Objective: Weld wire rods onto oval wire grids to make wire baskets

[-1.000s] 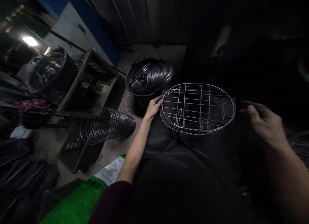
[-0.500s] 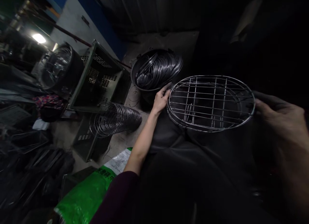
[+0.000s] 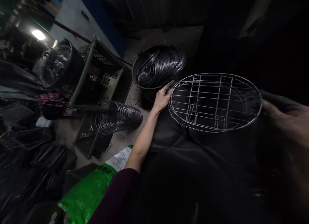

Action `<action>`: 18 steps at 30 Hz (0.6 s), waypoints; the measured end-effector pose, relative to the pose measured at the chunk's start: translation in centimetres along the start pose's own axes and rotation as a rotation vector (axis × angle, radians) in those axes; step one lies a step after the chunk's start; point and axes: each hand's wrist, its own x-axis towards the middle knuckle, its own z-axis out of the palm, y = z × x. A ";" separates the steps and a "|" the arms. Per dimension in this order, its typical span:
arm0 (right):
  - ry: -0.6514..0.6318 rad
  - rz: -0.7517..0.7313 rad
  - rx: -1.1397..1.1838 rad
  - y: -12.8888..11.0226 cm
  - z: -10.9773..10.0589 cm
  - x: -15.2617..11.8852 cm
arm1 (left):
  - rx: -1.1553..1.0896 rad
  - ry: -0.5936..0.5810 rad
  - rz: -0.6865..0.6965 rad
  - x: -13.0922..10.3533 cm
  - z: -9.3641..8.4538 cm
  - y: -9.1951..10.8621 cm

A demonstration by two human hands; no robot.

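Note:
An oval wire basket (image 3: 218,98) of thin metal rods hangs in front of me above my dark-clothed lap, its barred face turned up toward the camera. My left hand (image 3: 163,100) is closed on the left end of its rim. At the opposite end, my right hand (image 3: 285,111) grips the rim with thumb and fingers; that hand is partly dark and blurred. Just beyond my left hand stands a round black tub (image 3: 135,71) heaped with bent wire rings (image 3: 166,66).
A stack of wire rings (image 3: 118,117) stands left of my forearm. Behind it is a dark green perforated crate (image 3: 96,101), and farther left another tub (image 3: 58,66) holding wire. A green and white sack (image 3: 91,188) lies beside my left sleeve.
The wire basket and my right hand sit slightly farther right in view. My left hand has barely shifted, and both hands keep their hold. The background has shifted a little with the camera.

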 end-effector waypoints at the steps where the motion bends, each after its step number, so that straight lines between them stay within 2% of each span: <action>1: -0.002 0.032 -0.014 -0.1 -0.1 -0.2 | 0.000 -0.015 0.011 -0.1 -0.1 -0.3; 3: -0.002 0.082 -0.040 -0.1 -0.2 -0.7 | 0.027 -0.063 0.023 -0.3 -0.3 -1.1; 6: 0.011 0.043 -0.070 0.3 -0.2 -0.9 | 0.074 -0.113 0.042 -0.6 -0.3 -1.6; 13: 0.035 0.053 -0.116 0.6 0.1 -0.2 | 0.234 -0.122 -0.007 -0.2 -0.1 0.2; 16: 0.060 0.032 -0.166 2.6 -0.9 0.4 | 0.229 -0.110 -0.005 -0.2 0.3 0.0; 18: 0.077 -0.059 -0.237 4.4 -1.5 1.3 | 0.237 -0.080 -0.012 -0.3 1.0 -0.5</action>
